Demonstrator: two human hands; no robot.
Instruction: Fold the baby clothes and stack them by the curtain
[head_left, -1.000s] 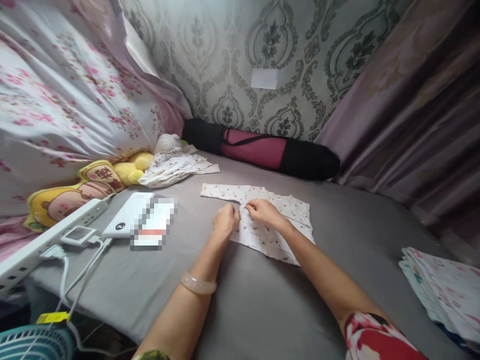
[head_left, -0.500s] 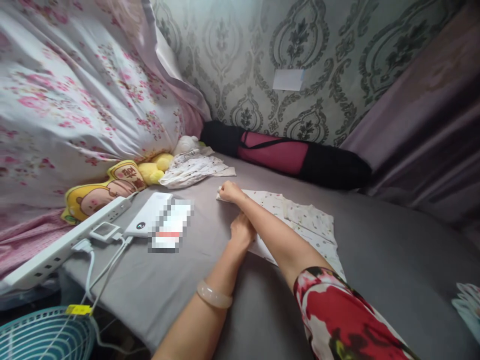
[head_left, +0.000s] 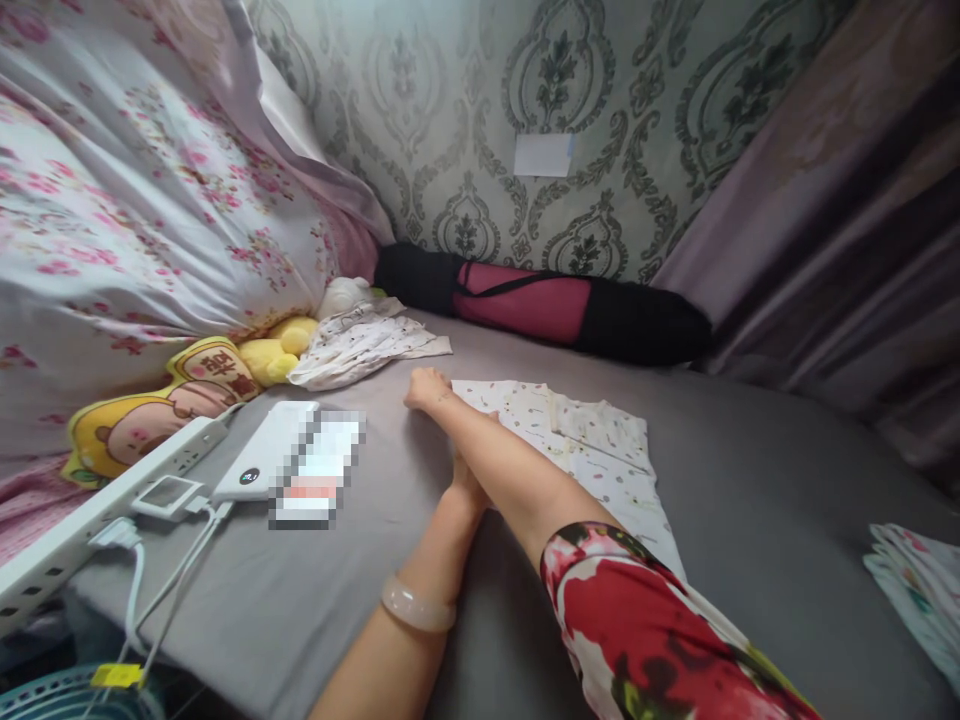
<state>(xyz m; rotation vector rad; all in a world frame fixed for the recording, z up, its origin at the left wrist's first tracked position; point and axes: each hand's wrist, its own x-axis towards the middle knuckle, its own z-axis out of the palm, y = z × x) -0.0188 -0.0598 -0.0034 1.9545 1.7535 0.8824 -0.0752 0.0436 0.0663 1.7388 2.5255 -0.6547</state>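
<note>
I see a small white printed garment (head_left: 600, 435) lying flat, front panel up, right of the middle of the frame on a grey sheet (head_left: 765, 500). The right arm, in a red floral sleeve (head_left: 645, 610), reaches across from the lower right and passes over the left forearm. The right hand (head_left: 428, 388) is at the garment's left end, near the centre, its fingers curled in; from my remote seat I cannot tell whether they are clamped on the fabric. The left hand (head_left: 469, 470) is at the garment's near left edge, largely hidden beneath the right forearm (a pale bangle (head_left: 416, 605) circles that wrist), so I cannot tell whether its fingers are together or apart.

I judge the garment very light, soft and limp: not fragile, but quick to wrinkle or slide on the sheet. I would pinch it at a sleeve end or hem corner and steady the body with a flat palm.

A crumpled printed cloth (head_left: 360, 345) lies left of centre, below a long black and maroon bag (head_left: 525, 305). A white power bank (head_left: 270, 455) is at the left, and folded cloths (head_left: 915, 590) sit at the lower right.
</note>
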